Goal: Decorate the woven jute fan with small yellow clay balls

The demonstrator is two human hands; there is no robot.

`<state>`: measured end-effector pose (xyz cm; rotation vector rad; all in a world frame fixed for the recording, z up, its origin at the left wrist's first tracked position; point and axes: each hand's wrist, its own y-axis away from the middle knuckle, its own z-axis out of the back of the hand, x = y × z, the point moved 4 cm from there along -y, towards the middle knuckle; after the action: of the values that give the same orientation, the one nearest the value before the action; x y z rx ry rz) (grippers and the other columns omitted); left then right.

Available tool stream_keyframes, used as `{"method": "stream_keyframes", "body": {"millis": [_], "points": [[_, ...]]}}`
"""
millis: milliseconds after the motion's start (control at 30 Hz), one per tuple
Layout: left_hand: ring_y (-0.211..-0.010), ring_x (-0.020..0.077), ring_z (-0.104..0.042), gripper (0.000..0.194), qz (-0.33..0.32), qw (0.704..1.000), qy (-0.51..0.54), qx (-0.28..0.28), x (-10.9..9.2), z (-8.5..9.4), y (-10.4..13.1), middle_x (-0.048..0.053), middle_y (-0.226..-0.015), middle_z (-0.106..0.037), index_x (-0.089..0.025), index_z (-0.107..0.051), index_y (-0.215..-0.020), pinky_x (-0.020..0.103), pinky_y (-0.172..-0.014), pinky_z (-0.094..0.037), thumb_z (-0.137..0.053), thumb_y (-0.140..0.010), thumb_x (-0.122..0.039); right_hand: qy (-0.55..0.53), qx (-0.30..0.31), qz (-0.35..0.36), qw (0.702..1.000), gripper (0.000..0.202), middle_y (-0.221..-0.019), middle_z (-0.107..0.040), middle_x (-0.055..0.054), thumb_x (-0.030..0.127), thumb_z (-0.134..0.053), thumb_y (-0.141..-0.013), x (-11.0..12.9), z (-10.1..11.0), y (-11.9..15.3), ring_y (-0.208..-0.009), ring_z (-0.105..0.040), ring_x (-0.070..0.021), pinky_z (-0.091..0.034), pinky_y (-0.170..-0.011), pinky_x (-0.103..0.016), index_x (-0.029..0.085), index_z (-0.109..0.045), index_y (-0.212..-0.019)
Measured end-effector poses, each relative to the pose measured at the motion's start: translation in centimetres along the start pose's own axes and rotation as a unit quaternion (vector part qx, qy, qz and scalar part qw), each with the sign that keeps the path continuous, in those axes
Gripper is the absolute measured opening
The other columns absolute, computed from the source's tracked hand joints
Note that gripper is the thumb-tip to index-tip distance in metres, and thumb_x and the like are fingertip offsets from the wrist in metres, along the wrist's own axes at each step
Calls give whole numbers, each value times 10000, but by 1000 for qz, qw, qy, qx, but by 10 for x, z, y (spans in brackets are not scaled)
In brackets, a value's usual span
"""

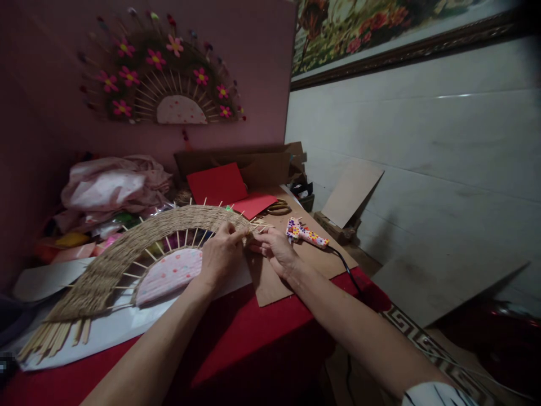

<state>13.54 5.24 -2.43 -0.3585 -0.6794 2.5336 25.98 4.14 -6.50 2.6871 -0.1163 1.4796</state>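
A half-round fan [118, 265] of brown twine woven across thin wooden sticks lies on the table, with a pink spotted half-disc [171, 276] at its centre. At the fan's right end my left hand [222, 254] is closed, its thumb and fingertips pinching the woven edge. My right hand [276, 254] meets it there, fingertips closed on a small bit of twine [246, 239] that is mostly hidden. Stick ends [264, 226] poke out just past the fingers. A glue gun [306, 232] with a flower pattern lies to the right of my right hand.
Red paper sheets [217, 183] and scissors [279, 207] lie behind the hands. Brown cardboard [270, 282] rests on the red tablecloth [253, 332]. Crumpled pink fabric [118, 183] is piled at left. A flowered fan [156, 62] hangs on the wall. The glue gun's black cord [344, 262] crosses the table edge.
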Motion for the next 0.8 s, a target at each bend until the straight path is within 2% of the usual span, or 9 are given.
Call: {"method": "stream_keyframes", "body": {"millis": [167,300,567,667,800], "points": [[-713,144,-567,351,20,1000,23,-8,1,4,0,34,-932,-605,-297,-657,-1087,235,-569,-366,-454,-827,-180,4,-6,-8,1000,211,-736,-646,20,143,-648,-586,0,-1,1,-684,-602,-107,-471,-642,-234,178,-535,-761],[-704,147,-563,272,16,1000,14,-14,2,7,2,41,-922,-598,-270,-706,-942,242,-558,-361,-459,-840,-224,11,4,-7,1000,216,-778,-657,16,137,-643,-586,2,-2,2,-710,-608,-106,-462,-635,-223,178,-545,-775],[-595,136,-519,282,0,1000,-23,-4,0,1,4,28,-874,-580,-316,-702,-963,258,-498,-287,-470,-831,-225,-2,-3,-4,1000,213,-717,-652,21,144,-664,-579,2,-3,5,-692,-620,-122,-473,-666,-254,184,-536,-745],[-613,140,-528,289,4,1000,-3,-14,2,2,3,29,-866,-586,-301,-700,-968,260,-509,-299,-458,-834,-217,-1,-3,-3,1000,204,-706,-648,22,135,-657,-585,2,-2,4,-682,-619,-120,-470,-647,-246,181,-537,-744],[-680,134,-549,260,14,999,42,-13,5,2,3,34,-863,-592,-248,-717,-859,247,-558,-340,-463,-829,-201,8,-20,-17,1000,191,-725,-651,19,167,-660,-617,-1,0,0,-660,-602,-98,-466,-606,-216,176,-552,-774]]}}
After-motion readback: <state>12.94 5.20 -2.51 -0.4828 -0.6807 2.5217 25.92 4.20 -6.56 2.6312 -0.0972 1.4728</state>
